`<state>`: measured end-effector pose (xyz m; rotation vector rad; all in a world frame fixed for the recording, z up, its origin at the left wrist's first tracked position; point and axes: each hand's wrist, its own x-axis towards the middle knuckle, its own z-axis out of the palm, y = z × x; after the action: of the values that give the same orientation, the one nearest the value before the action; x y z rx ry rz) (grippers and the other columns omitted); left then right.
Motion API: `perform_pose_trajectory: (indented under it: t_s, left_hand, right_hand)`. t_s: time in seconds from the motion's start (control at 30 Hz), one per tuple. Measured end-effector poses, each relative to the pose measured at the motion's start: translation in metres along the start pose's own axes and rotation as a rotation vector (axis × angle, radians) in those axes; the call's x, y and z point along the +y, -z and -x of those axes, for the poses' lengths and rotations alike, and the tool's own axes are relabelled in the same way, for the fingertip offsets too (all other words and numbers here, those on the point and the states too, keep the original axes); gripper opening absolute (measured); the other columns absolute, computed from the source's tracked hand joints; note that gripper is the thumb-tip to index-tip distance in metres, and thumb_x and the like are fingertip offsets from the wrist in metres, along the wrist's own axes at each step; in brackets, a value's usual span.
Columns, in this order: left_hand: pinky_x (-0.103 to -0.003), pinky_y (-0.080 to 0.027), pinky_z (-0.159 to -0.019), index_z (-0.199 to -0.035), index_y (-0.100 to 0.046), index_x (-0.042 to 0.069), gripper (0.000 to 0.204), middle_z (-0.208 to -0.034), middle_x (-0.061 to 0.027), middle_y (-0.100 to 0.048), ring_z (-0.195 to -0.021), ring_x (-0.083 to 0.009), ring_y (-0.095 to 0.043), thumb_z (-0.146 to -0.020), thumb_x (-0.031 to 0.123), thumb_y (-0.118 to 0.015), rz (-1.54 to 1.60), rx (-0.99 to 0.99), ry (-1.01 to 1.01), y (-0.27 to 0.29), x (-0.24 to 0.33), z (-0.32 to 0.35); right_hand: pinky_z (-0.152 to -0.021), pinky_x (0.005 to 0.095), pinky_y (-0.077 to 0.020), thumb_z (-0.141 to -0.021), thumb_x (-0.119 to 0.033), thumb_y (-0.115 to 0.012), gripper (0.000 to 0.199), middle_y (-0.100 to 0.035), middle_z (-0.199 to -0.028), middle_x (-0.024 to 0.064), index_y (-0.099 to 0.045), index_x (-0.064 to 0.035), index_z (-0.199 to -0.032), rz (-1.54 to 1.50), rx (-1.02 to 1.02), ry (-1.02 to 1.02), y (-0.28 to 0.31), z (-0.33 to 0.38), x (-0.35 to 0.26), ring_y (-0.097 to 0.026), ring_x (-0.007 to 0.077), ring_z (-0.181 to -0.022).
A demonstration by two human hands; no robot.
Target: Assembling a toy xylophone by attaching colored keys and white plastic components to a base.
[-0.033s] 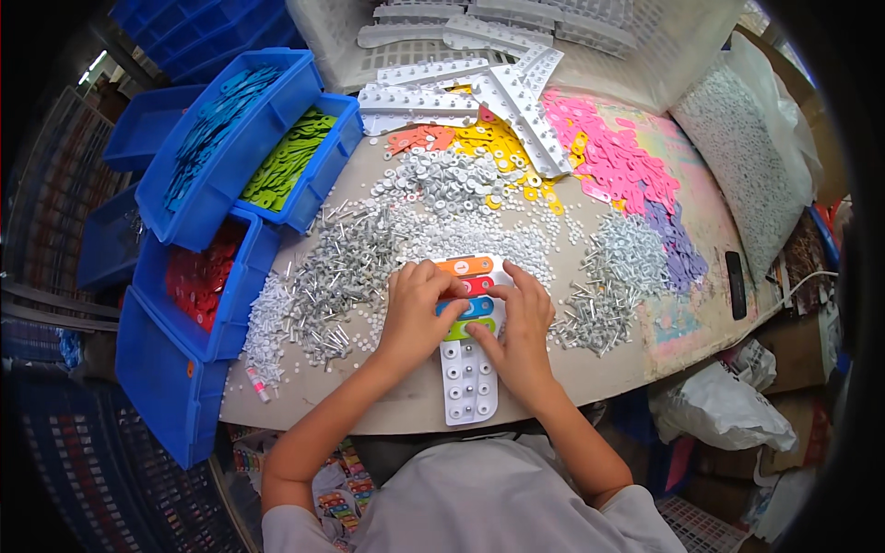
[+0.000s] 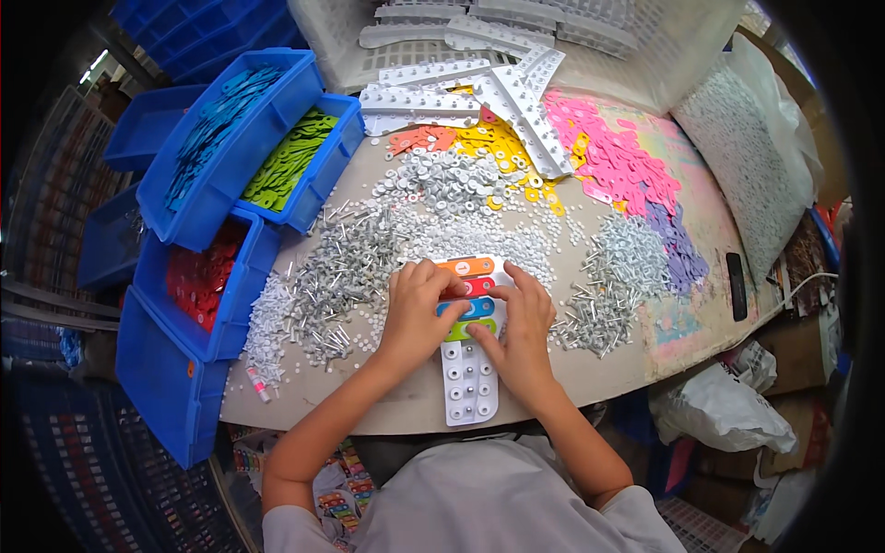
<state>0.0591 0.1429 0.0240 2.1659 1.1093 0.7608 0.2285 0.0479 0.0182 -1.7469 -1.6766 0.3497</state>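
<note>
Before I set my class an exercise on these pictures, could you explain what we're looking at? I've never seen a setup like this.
There is no machine: each grip is a person's bare hand. The left grip and right grip are seen from above, by a fisheye camera worn on the head, so straight edges look bent.

Between them on the table lies a white studded piece topped with orange, red, blue and green strips. Fingers of both touch the strips; how firmly can't be told.

Around them lie loose metal pins, pink pieces and purple pieces. Blue bins at the left hold more coloured pieces.
</note>
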Motion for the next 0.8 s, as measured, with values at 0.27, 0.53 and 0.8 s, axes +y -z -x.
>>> perform_pose_trajectory:
  t_s: [0.27, 0.53, 0.8]
  left_hand:
    - [-0.036, -0.045, -0.083, -0.100, -0.069, 0.007, 0.025, -0.094, -0.0047, -0.065, -0.090, -0.0215, -0.060, -0.083, 0.016, -0.084, 0.002, 0.042, 0.001, 0.013, -0.021, -0.023]
    - [-0.042, -0.055, -0.081, -0.101, -0.076, 0.004, 0.019, -0.097, -0.0157, -0.076, -0.090, -0.0306, -0.073, -0.093, 0.001, -0.059, -0.311, 0.113, 0.053, 0.059, -0.098, -0.103]
    - [-0.045, -0.056, -0.080, -0.095, -0.078, 0.006, 0.020, -0.094, -0.0150, -0.077, -0.088, -0.0336, -0.073, -0.093, 0.018, -0.062, -0.400, -0.017, 0.270, 0.047, -0.105, -0.132]
  right_hand:
    - [-0.117, 0.0523, -0.0265, -0.081, -0.020, -0.087, 0.056, -0.048, -0.155, 0.0189, -0.059, -0.0075, -0.128, -0.033, 0.018, -0.013, 0.003, -0.001, 0.000, -0.040, 0.0397, -0.143]
    - [-0.115, 0.0496, -0.0275, -0.085, -0.018, -0.083, 0.039, -0.051, -0.150, 0.0159, -0.063, -0.0097, -0.118, -0.025, 0.037, 0.043, 0.006, 0.003, 0.001, -0.042, 0.0374, -0.141]
    - [-0.113, 0.0486, -0.0295, -0.091, -0.016, -0.076, 0.022, -0.057, -0.139, 0.0127, -0.065, -0.0082, -0.109, -0.025, 0.148, 0.009, 0.031, -0.003, 0.004, -0.047, 0.0348, -0.133]
